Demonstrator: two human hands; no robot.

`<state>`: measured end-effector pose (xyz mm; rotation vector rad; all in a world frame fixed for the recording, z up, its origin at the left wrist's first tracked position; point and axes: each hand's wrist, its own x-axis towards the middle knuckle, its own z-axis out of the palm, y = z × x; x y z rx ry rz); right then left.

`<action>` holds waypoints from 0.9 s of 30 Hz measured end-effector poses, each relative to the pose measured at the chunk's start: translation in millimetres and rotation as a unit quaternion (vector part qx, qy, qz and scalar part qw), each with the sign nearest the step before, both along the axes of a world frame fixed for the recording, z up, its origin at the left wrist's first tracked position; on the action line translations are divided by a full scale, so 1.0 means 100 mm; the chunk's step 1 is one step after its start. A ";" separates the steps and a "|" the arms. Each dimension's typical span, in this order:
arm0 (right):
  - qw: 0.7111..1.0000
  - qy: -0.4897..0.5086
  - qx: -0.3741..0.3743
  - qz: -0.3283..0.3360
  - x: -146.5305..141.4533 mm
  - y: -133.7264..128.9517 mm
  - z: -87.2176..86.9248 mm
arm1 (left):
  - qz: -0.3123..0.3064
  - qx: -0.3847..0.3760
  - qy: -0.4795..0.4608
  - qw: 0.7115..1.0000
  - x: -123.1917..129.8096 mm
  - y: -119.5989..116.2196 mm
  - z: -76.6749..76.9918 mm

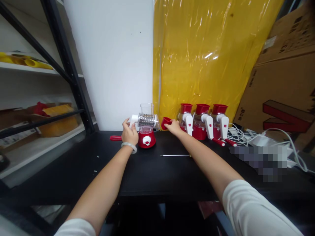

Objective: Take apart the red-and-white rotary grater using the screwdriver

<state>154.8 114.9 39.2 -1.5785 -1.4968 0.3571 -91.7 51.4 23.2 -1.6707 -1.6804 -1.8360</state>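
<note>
Creased sleeves (256,208) lie nearest, left hand (130,133) curled on a drum grater (147,120), right hand (174,127) pinching a flared cup (165,123).

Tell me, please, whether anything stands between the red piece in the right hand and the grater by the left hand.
Nothing visible does: the red piece is just right of the grater, no other object between.

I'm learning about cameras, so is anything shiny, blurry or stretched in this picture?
In the head view, bright glare streaks the yellow sheet; there too, yellow material at left looks soft; and in that head view the black shelf post leans, probably from wide-angle stretching.
</note>
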 end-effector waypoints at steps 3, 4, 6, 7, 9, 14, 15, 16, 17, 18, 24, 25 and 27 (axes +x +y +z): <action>0.999 -0.031 -0.021 0.017 -0.18 0.06 -0.13 | 0.018 0.009 -0.005 1.000 -0.03 0.00 0.02; 0.999 -0.041 -0.026 0.022 -0.23 0.08 -0.16 | 0.023 0.010 -0.008 1.000 -0.03 0.00 0.02; 0.997 -0.058 -0.039 0.023 -0.33 0.14 -0.22 | 0.026 0.009 -0.017 0.999 -0.04 0.00 0.03; 0.997 -0.064 -0.045 0.022 -0.37 0.17 -0.24 | 0.025 0.010 -0.021 0.999 -0.04 -0.01 0.03; 0.995 -0.074 -0.057 0.015 -0.44 0.25 -0.29 | 0.020 0.015 -0.024 0.999 -0.04 0.00 0.03; 0.993 -0.093 -0.067 0.005 -0.57 0.40 -0.39 | 0.012 0.014 -0.021 1.000 -0.04 0.02 0.01; 0.993 -0.097 -0.067 0.004 -0.59 0.42 -0.40 | 0.012 0.015 -0.019 1.000 -0.04 0.02 0.00; 0.993 -0.101 -0.067 0.004 -0.61 0.43 -0.41 | 0.013 0.016 -0.016 1.000 -0.04 0.02 0.00; 0.992 -0.106 -0.067 0.005 -0.62 0.45 -0.42 | 0.013 0.017 -0.015 1.000 -0.04 0.02 -0.01; 0.992 -0.110 -0.067 0.006 -0.64 0.46 -0.42 | 0.012 0.017 -0.014 1.000 -0.04 0.03 -0.01; 0.989 -0.126 -0.074 0.011 -0.70 0.46 -0.45 | 0.009 0.002 -0.011 1.000 -0.03 0.03 -0.01; 0.989 -0.128 -0.075 0.011 -0.70 0.45 -0.45 | 0.007 0.005 -0.009 1.000 -0.03 0.03 -0.01; 0.989 -0.132 -0.064 0.009 -0.68 0.41 -0.43 | 0.004 0.014 -0.006 1.000 -0.03 0.04 -0.01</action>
